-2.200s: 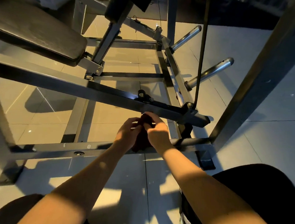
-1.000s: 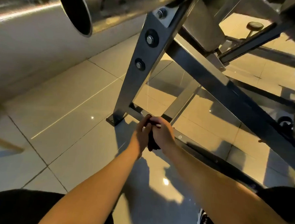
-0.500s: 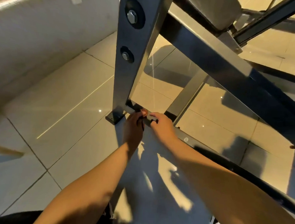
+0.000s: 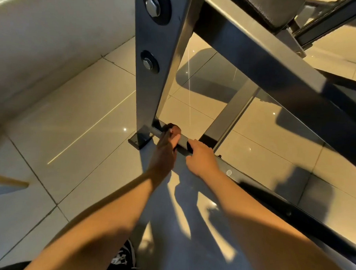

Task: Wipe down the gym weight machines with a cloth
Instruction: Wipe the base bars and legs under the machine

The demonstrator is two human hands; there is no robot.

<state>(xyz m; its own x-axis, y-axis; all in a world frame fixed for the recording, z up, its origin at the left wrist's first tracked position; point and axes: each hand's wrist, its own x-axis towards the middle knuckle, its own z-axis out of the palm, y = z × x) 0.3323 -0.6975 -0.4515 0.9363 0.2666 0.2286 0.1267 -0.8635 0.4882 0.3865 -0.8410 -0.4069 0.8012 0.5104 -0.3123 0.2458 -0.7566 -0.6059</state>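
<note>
The weight machine's low base bar (image 4: 258, 192) runs along the tiled floor from the foot of a grey upright post (image 4: 153, 82). A dark reddish cloth (image 4: 175, 129) is draped over this bar close to the post. My left hand (image 4: 166, 149) is closed on the cloth and presses it onto the bar. My right hand (image 4: 201, 159) sits just to the right, its fingers curled over the bar on a dark strip that looks like the cloth's other end. Most of the cloth is hidden under my hands.
A thick diagonal beam (image 4: 257, 62) and a dark seat pad (image 4: 270, 10) hang overhead at the right. The post's bolted foot plate (image 4: 137, 143) sits left of my hands. A pale wall (image 4: 44, 37) closes the left side. My shoe (image 4: 125, 257) is below.
I have shifted from the machine's far end to this post's foot. My hands, earlier together on the cloth, are now spread apart along the base bar, the left one nearer the post.
</note>
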